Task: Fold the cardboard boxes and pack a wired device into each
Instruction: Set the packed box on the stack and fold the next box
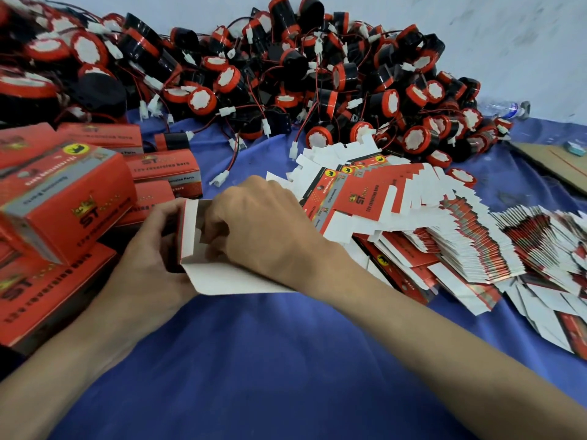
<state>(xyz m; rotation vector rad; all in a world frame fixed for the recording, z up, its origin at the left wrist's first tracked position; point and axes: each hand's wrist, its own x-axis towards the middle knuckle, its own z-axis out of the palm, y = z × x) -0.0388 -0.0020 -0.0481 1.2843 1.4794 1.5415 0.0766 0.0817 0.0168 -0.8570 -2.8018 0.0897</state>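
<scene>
A blue cloth [286, 360] covers the work surface. At twelve o'clock lies a big heap of wired devices [286, 74], black and red drums with thin leads and white plugs, all tangled together. From three to four o'clock spreads a fan of flat box blanks [444, 242]. At nine o'clock stand the folded red boxes [63, 201], stacked unevenly.

Just toward ten o'clock from the centre, both hands work on one half-formed box [192, 230], held a little above the cloth with its white inside showing. The left hand [149, 249] wraps its curled fingers round the box's left side. The right hand [263, 223] has its fingers bent over the end flaps, apparently tucking them in. A loose white flap hangs beneath.

The likely trouble is a flap creasing or missing its slot if it is pressed while the walls are out of square; later, tangled leads may drag out several devices at once.

The right fingertips are hidden inside the box, so the flaps' state is unclear. No device shows in it. A water bottle [505, 108] at two o'clock is blurred.
</scene>
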